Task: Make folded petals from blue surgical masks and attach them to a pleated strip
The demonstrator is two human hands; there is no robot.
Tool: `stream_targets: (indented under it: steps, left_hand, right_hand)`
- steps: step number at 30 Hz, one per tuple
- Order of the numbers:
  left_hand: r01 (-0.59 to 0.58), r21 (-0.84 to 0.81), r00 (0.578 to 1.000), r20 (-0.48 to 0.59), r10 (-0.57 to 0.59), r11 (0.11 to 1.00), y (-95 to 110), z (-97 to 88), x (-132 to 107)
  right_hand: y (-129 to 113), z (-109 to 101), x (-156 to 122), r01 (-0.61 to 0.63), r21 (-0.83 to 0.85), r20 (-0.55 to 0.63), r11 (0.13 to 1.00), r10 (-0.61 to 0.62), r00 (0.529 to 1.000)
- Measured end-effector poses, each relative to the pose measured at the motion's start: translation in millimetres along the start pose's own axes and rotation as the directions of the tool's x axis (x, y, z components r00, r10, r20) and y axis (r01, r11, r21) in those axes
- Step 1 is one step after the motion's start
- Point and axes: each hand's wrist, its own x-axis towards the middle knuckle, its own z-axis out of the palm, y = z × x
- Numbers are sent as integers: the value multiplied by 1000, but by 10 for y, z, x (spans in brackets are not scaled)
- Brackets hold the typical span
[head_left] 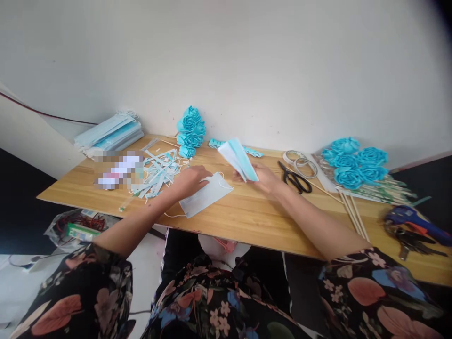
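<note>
Where right hand [264,180] grips, fabric [241,157] protrudes.

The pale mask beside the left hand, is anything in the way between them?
No, nothing visible stands between them: the left hand overlaps the upper edge of the pale mask in this view. The cut strips lie on the hand's other side, out of the way.

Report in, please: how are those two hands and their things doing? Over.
Right hand gripping blue-and-white fabric, raised above tabletop. Left hand at edge of flat mask, grip unclear. Cut strips beside left hand, black scissors near right.
</note>
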Motion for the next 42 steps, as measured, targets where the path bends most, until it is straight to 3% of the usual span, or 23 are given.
stream_targets:
  steps: [2, 5, 7, 14, 20, 24, 26, 28, 31, 34, 36, 39, 42]
  left_hand:
    - [47, 60, 997, 54, -50, 997, -40, 68, 150]
    - [115, 121, 990, 70, -124, 986, -64, 150, 245]
    - [164, 166, 982, 68, -177, 972, -85, 162, 236]
    - [339, 344, 921, 67, -383, 876, -334, -79, -52]
    - [417, 403, 874, 70, -481, 815, -603, -425, -304]
    - [415, 265, 909, -76, -410, 870, -532, -501, -290]
    - [348, 110, 934, -127, -334, 931, -379, -463, -202]
    - [240, -146, 961, -102, -256, 960, -171, -390, -68]
    - [129, -532, 990, 21, -140, 837, 174, -254, 190]
    - [90, -722, 996, 59, -68, 686, 466, -110, 470]
    - [121, -806, 988, 43, -147, 579, 599, -26, 636]
    - [224, -872, 929, 56, -365, 435, 695, 51, 812]
    - [287, -880, 892, 101, -441, 379, 701, 65, 890]
  right_hand:
    - [52, 93, -64, 76, -208, 106, 975, -55, 993]
    - [119, 219, -114, 235, -536, 210, 811, -141, 967]
    - [147, 267, -128, 301, -628, 260, 717, -172, 950]
    - [176, 281, -157, 364, -650, 310, 668, -205, 929]
    - [141, 292, -171, 321, -621, 272, 715, -188, 944]
    - [142, 269, -158, 190, -473, 97, 861, -164, 982]
    - [144, 229, -146, 104, -249, -42, 963, -118, 992]
    - [145, 180, -122, 49, 35, -137, 998, -44, 990]
    - [158, 122, -74, 1, 269, -171, 963, 46, 984]
    - [190, 103, -57, -22, 284, -149, 959, 66, 987]
    - [208, 98, -73, -7, 271, -124, 963, 43, 991]
    - [211, 71, -102, 35, 194, -99, 980, -16, 995]
    - [181, 21, -95, 50, 123, -167, 991, -29, 986]
